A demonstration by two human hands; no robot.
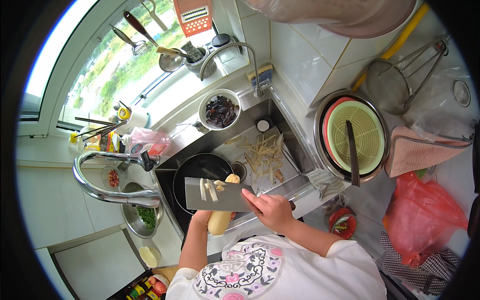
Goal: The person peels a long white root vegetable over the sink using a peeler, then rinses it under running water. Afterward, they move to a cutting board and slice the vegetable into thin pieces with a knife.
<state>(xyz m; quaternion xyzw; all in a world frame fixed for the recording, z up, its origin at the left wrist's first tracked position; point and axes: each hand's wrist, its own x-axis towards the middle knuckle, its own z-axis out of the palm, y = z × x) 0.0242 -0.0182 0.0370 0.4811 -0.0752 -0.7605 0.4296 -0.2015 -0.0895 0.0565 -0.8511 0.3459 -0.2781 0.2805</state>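
My left hand [203,217] grips a pale, peeled root vegetable [219,224], mostly hidden beneath the cleaver. The vegetable's cut, yellowish far end shows beyond the blade. In my right hand [275,213] is a broad kitchen cleaver [228,204], its blade lying flat across the vegetable. Several whitish slivers [211,189] rest on the steel. Below the blade, a black pan [202,165] sits in the left part of the sink [294,125]. Long peelings [262,155] are scattered to the right, around a drain [238,171].
A bowl of dark soaked pieces [220,111] stands at the sink's back rim. Chrome faucet [101,191] curves at left, above a steel bowl of chopped greens [146,216]. Nested basins and a green colander [356,131], bearing chopsticks, stand right. A cloth [325,182] drapes the counter edge.
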